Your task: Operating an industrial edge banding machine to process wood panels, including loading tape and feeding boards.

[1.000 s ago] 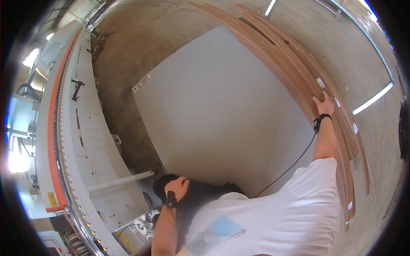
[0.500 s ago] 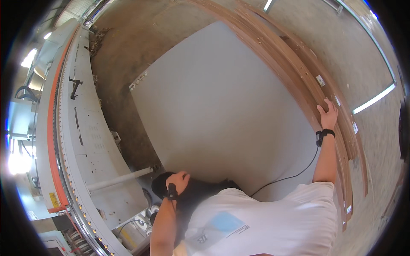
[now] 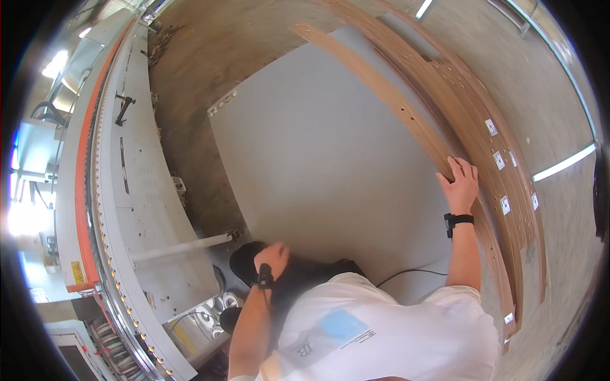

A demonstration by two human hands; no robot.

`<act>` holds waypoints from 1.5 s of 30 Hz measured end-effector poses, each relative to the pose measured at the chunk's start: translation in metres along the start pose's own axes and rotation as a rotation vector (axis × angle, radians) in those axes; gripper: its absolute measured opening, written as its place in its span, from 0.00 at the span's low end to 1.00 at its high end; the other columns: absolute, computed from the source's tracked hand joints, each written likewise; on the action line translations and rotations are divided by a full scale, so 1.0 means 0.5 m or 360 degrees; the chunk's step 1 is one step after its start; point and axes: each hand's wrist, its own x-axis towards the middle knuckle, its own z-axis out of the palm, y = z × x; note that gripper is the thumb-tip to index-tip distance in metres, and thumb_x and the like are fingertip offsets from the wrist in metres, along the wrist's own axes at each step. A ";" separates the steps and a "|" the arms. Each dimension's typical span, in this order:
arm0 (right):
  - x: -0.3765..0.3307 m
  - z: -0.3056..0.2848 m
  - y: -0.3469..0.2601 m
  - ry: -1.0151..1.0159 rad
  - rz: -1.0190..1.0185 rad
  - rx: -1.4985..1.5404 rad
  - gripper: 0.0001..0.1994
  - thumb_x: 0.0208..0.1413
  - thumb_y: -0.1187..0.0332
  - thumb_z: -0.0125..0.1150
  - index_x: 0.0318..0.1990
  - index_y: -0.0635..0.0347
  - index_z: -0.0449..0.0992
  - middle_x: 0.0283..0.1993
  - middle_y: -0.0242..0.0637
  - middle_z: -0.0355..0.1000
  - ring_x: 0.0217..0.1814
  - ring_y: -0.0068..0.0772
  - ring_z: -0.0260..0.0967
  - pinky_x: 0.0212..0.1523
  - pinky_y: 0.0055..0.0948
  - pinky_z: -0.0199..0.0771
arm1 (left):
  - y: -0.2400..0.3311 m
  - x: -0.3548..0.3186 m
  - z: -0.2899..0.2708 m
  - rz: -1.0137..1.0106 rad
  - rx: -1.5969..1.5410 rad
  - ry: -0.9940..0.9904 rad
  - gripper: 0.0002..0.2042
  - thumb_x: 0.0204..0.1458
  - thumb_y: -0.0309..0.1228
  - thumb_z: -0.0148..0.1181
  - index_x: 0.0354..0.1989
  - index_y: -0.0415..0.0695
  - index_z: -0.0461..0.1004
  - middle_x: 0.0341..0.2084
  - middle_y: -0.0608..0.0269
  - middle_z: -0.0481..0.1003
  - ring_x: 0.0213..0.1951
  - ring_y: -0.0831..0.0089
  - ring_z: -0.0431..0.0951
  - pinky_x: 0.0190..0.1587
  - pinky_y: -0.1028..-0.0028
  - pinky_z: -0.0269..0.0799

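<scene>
My right hand (image 3: 460, 186) grips the edge of a long brown wooden strip (image 3: 387, 95), with the thumb on the near side and the fingers over its top. The strip has small drilled holes and lies apart from the other strips at its far end. Beside it, more brown wooden strips (image 3: 467, 105) lie in a stack, several bearing small white labels. Over my dark trouser leg, my left hand (image 3: 272, 259) is loosely closed, with nothing visible in it. Both wrists wear black bands.
A large grey board (image 3: 318, 146) spreads in front of me under the strips. Along the left runs a long pale machine (image 3: 152, 216) with an orange rail (image 3: 81, 159) and a protruding white bar (image 3: 190, 246). A black cable (image 3: 406, 272) crosses near my body.
My right hand has moved left and taken hold of one wooden strip, which has shifted left from the stack over the grey board. My left hand stays near my leg.
</scene>
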 end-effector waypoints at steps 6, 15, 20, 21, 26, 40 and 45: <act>0.071 -0.074 -0.146 0.0213 -0.0342 0.0071 0.27 0.42 0.66 0.84 0.55 0.49 0.85 0.57 0.30 0.78 0.56 0.44 0.72 0.57 0.42 0.77 | -0.009 -0.024 0.002 0.0039 -0.0145 0.0207 0.11 0.63 0.41 0.61 0.42 0.48 0.84 0.37 0.53 0.85 0.42 0.49 0.85 0.44 0.56 0.81; 0.145 -0.261 -0.387 0.0650 -0.0794 0.0108 0.22 0.44 0.67 0.85 0.49 0.48 0.87 0.61 0.28 0.78 0.58 0.44 0.72 0.58 0.44 0.76 | -0.043 -0.103 -0.010 0.0335 -0.0468 0.0699 0.05 0.58 0.31 0.67 0.37 0.45 0.84 0.32 0.55 0.82 0.37 0.52 0.84 0.40 0.57 0.80; 0.184 -0.398 -0.518 0.1098 -0.0983 0.0121 0.22 0.47 0.64 0.86 0.50 0.49 0.85 0.62 0.30 0.81 0.59 0.43 0.74 0.60 0.44 0.74 | -0.065 -0.159 -0.011 0.0480 -0.0554 0.0861 0.02 0.54 0.25 0.69 0.34 0.43 0.83 0.30 0.55 0.80 0.36 0.50 0.80 0.41 0.55 0.77; 0.196 -0.426 -0.543 0.1221 -0.1001 0.0190 0.23 0.47 0.63 0.87 0.51 0.50 0.85 0.61 0.31 0.81 0.58 0.43 0.76 0.61 0.44 0.74 | -0.071 -0.168 -0.010 0.0530 -0.0547 0.0926 0.02 0.53 0.25 0.69 0.34 0.43 0.83 0.31 0.55 0.80 0.37 0.50 0.80 0.42 0.55 0.77; 0.223 -0.591 -0.616 0.1784 -0.1006 0.0404 0.27 0.45 0.64 0.90 0.53 0.58 0.83 0.55 0.40 0.83 0.57 0.39 0.79 0.56 0.40 0.80 | -0.098 -0.209 0.003 0.0585 -0.0584 0.1072 0.02 0.52 0.24 0.69 0.34 0.42 0.83 0.33 0.57 0.80 0.39 0.52 0.79 0.44 0.56 0.76; 0.105 -0.725 -0.505 0.1992 -0.0329 0.2098 0.17 0.65 0.68 0.66 0.55 0.68 0.73 0.51 0.44 0.75 0.53 0.38 0.75 0.52 0.42 0.82 | -0.121 -0.230 0.024 0.0724 -0.0693 0.1226 0.02 0.52 0.23 0.70 0.34 0.41 0.84 0.36 0.58 0.81 0.41 0.53 0.80 0.46 0.58 0.77; 0.100 -0.632 -0.469 0.0994 0.0157 0.2339 0.19 0.74 0.62 0.51 0.57 0.70 0.76 0.62 0.50 0.78 0.63 0.42 0.78 0.54 0.45 0.86 | -0.127 -0.228 0.034 0.0717 -0.0651 0.1171 0.03 0.52 0.24 0.70 0.35 0.41 0.84 0.37 0.58 0.82 0.42 0.54 0.80 0.46 0.58 0.77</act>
